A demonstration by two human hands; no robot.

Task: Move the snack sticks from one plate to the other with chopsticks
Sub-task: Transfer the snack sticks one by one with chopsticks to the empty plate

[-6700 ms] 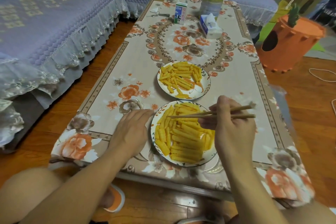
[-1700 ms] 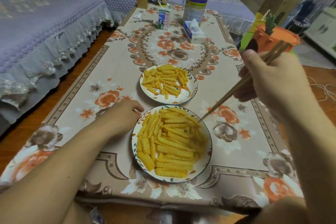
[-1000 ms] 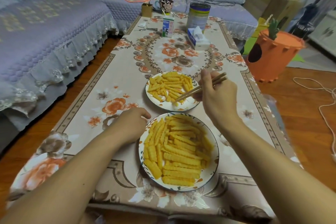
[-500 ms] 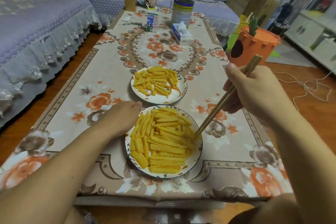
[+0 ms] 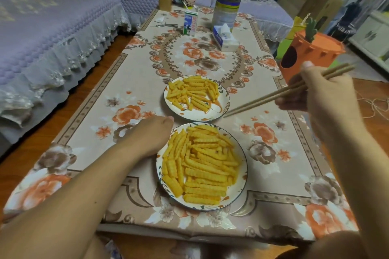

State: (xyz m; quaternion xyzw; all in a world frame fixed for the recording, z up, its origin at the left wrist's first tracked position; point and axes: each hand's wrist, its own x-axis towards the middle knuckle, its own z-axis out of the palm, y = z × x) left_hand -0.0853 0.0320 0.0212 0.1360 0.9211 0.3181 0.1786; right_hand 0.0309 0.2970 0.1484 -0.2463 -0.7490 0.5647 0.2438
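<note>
**Chopsticks raised beside the far plate, nothing between the tips**

The right hand [image 5: 328,99] grips the chopsticks [image 5: 273,95], tips close together just off the right rim of the far plate [image 5: 223,103] — no stick between them. Snack sticks [image 5: 202,160] heap the near plate [image 5: 242,176]; fewer lie on the far one. The left hand [image 5: 151,136] rests against the near plate's left rim, fingers tucked out of sight — whether they curl, I cannot tell. The table [image 5: 88,124] carries both plates.
</note>
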